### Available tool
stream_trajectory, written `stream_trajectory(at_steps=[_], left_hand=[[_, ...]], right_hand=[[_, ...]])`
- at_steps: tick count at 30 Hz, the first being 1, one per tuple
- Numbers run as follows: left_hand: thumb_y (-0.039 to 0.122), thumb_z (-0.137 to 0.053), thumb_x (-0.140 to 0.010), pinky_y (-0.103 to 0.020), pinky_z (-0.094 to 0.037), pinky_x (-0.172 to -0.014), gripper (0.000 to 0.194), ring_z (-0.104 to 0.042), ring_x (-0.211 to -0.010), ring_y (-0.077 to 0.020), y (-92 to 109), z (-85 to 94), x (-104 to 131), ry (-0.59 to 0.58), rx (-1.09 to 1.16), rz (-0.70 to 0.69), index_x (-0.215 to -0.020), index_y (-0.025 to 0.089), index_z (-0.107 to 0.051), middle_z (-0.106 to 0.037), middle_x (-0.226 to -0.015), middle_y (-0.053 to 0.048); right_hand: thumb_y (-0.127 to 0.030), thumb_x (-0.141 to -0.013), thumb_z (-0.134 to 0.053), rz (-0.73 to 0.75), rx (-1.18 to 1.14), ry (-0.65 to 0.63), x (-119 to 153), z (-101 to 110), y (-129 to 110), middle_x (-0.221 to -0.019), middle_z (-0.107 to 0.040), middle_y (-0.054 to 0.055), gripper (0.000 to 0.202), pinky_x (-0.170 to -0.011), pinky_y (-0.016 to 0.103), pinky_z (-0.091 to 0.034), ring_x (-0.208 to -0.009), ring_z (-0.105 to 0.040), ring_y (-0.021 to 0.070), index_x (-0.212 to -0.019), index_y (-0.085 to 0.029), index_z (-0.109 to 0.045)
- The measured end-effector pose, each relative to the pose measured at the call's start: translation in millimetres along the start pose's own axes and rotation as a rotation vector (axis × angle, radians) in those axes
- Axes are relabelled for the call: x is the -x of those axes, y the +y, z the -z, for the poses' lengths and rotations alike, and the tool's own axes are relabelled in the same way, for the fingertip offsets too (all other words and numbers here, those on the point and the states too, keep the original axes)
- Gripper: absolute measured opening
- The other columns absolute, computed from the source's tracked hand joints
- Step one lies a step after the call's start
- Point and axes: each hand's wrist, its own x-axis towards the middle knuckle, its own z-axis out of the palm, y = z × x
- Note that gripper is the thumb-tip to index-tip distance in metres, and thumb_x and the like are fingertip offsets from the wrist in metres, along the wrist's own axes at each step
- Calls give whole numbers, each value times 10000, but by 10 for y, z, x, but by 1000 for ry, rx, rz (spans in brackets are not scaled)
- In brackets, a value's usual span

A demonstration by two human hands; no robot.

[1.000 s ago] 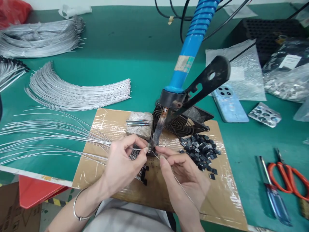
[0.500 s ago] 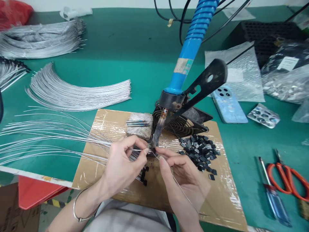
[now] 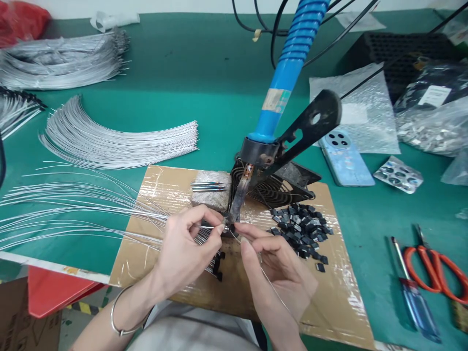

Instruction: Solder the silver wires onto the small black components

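Observation:
My left hand [image 3: 188, 246] pinches a thin white wire [image 3: 146, 211] between thumb and forefinger. Its end lies right under the tip of a soldering iron [image 3: 275, 105], which is fixed pointing down with a blue handle. From the other side, my right hand [image 3: 278, 273] is closed round a strand of solder wire [image 3: 275, 288], whose end reaches the same spot. The joint itself is too small and covered by fingertips to make out. Below the left hand, several wires end in black connectors [image 3: 218, 268]. Loose black connectors [image 3: 302, 229] are heaped beside my right hand.
Cardboard [image 3: 340, 292] covers the work spot. Behind the iron sits a black fan [image 3: 292, 187]; a pale block [image 3: 210, 197] is left of it. Wire bundles [image 3: 120, 144] lie at left. A phone [image 3: 347, 161], screwdriver [image 3: 417, 302] and orange-handled cutters [image 3: 435, 270] are at right.
Both hands keep nearly the same place and grip at the iron's tip. The view has shifted very slightly.

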Motion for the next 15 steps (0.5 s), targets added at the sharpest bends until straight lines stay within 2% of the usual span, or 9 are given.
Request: stream_trajectory(at_steps=[5,11,15], left_hand=[[194,-638,-818,-283,-397,-578,115,-653,-718,-188,1,-8,-6,-2,-8,4,-708,184,-670,-759,-807,-45],[200,-632,-815,-297,-463,-637,115,-691,-777,-214,-27,-19,-11,-15,18,11,-706,181,-665,-756,-804,-51],[187,-629,-817,-283,-438,-606,107,-685,-753,-198,-43,-10,-4,-6,-9,-1,-717,184,-665,-758,-808,-38]], right_hand=[[-150,-896,-732,20,17,-17,8,14,15,-1095,-817,44,152,-890,282,-597,-996,-776,177,-803,-238,-650],[-172,-897,-729,111,114,31,11,-14,63,-1039,-820,69,151,-852,313,-615,-934,-785,197,-783,-222,-643],[-133,-888,-722,153,130,34,6,-34,65,-1048,-817,61,139,-851,288,-621,-933,-787,183,-807,-223,-654]])
